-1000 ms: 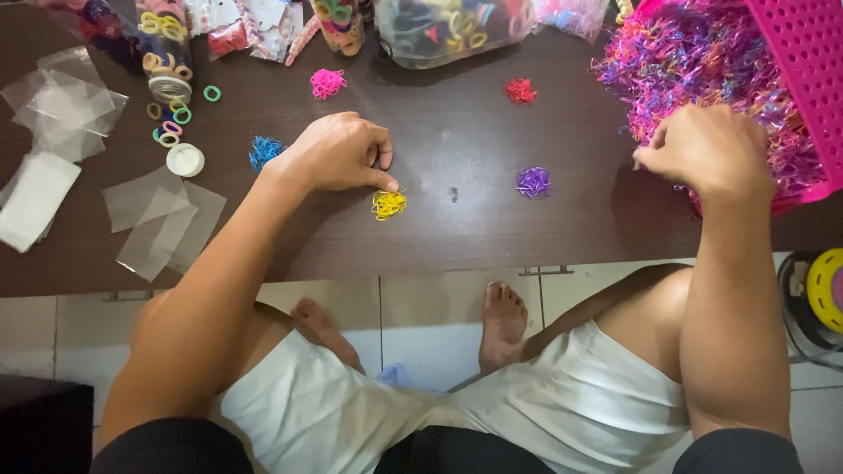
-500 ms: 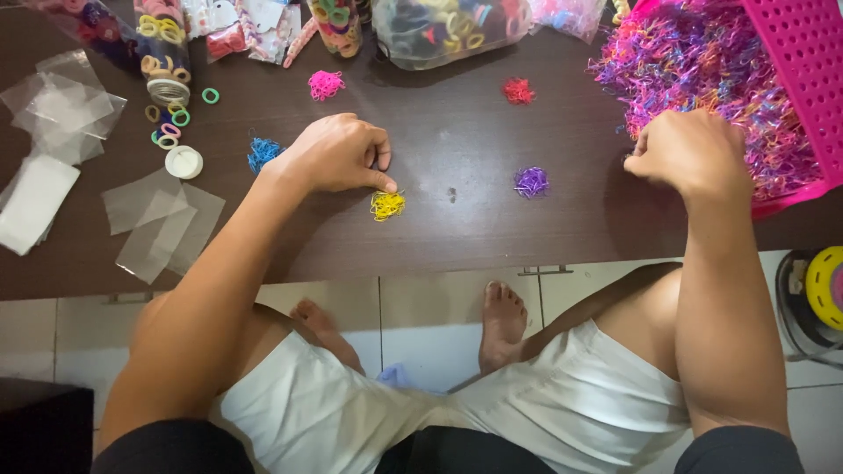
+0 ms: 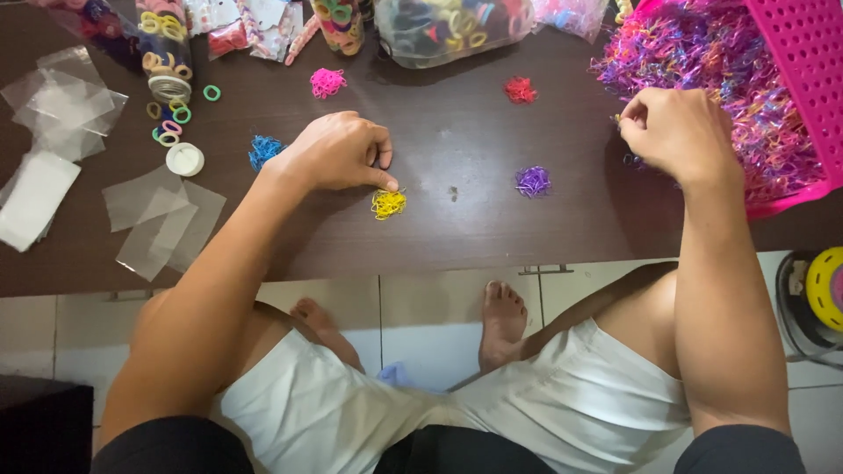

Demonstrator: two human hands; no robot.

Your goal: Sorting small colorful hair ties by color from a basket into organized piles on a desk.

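Note:
My left hand [image 3: 338, 151] rests on the dark brown table [image 3: 457, 233], fingertips at a small yellow pile of tiny rubber bands [image 3: 387, 204]. A blue pile [image 3: 263, 149] lies just left of that hand. My right hand [image 3: 676, 132] is curled at the edge of a big heap of mixed-colour bands [image 3: 702, 53] spilling from a tipped pink basket [image 3: 812, 53], fingers pinched together; what they pinch is too small to see. Purple [image 3: 532, 182], red [image 3: 520, 89] and pink [image 3: 327, 82] piles sit apart on the table.
Clear plastic sleeves [image 3: 158, 219] and a white packet [image 3: 35, 197] lie at the left. A jar of hair ties [image 3: 167, 53], loose ring ties [image 3: 171, 123], a white lid [image 3: 184, 159] and clear bags [image 3: 448, 26] line the back edge. A yellow reel [image 3: 825, 290] stands on the floor.
My right hand has drawn back from the heap toward the table and curled tighter. The left hand has stayed by the yellow pile.

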